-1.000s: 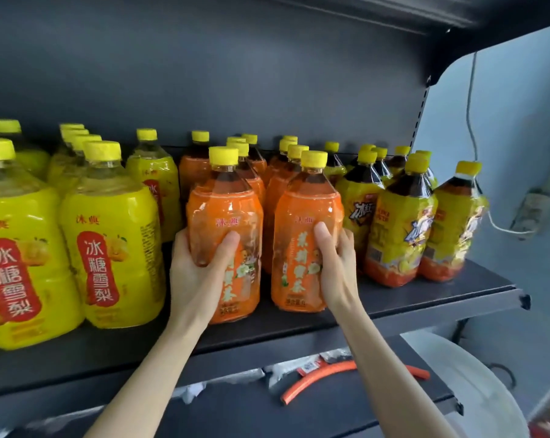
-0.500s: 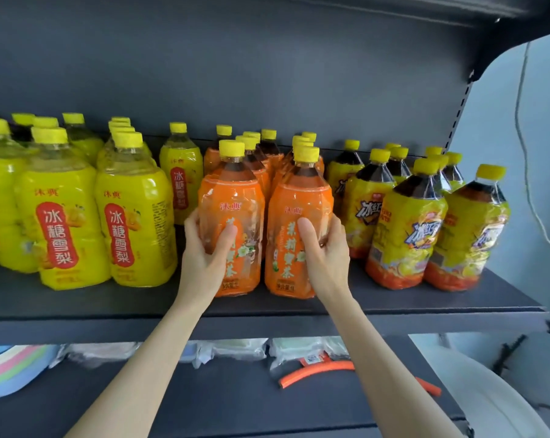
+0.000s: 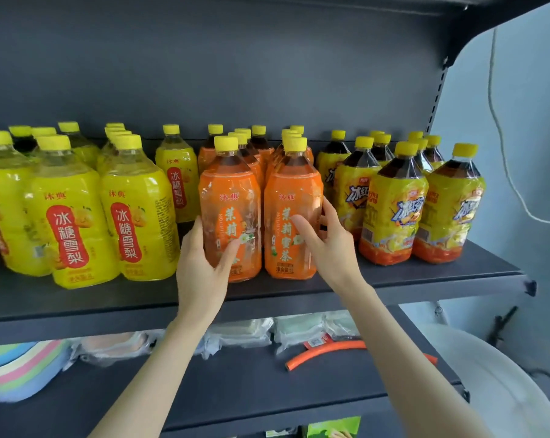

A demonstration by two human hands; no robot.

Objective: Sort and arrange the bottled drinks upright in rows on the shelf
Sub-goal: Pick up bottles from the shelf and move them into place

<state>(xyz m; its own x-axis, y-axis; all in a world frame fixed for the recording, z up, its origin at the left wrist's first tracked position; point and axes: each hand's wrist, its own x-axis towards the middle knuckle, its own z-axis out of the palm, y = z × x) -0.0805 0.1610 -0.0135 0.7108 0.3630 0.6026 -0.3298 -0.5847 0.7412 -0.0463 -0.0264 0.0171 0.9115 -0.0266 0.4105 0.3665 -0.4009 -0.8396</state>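
Orange hose (image 3: pixel 326 350), wrapped packets (image 3: pixel 239 335) and pastel stack (image 3: pixel 17 371) on lower shelf (image 3: pixel 235 390)

Your left hand (image 3: pixel 201 267) grips left orange bottle (image 3: pixel 229 197); right hand (image 3: pixel 330 248) touches right orange bottle (image 3: pixel 289 191), 3 o'clock side.

Glossy plastic bottles (image 3: pixel 294 213); matt dark metal shelf (image 3: pixel 425 273).
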